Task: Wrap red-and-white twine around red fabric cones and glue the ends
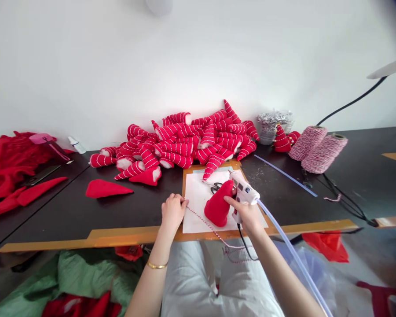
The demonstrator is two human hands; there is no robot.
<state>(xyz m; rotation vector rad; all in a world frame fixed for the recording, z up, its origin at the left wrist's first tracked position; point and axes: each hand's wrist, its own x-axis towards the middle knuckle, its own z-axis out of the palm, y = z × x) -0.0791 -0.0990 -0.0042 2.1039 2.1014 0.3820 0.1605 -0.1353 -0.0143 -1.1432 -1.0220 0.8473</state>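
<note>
My left hand (174, 210) pinches one end of a red-and-white twine (203, 217) at the left edge of a white sheet (194, 224). From there the twine runs down past the table edge into a loose tangle above my lap. My right hand (248, 215) has its fingers closed on a plain red cloth cone (218, 207) standing over the sheet. Close against that hand is a white glue gun (244, 190) with a long glue stick (292, 251) trailing from its back; whether fingers also grip its handle cannot be made out. Black scissors (215, 188) lie partly behind the cone.
Striped stuffed red cones (181, 138) are heaped against the wall. Flat red cloth pieces (107, 188) lie leftward. At right stand two twine spools (325, 152), a decorated cone (281, 140) and a tinsel-filled tub (269, 132); a spare glue stick (285, 175) lies before them.
</note>
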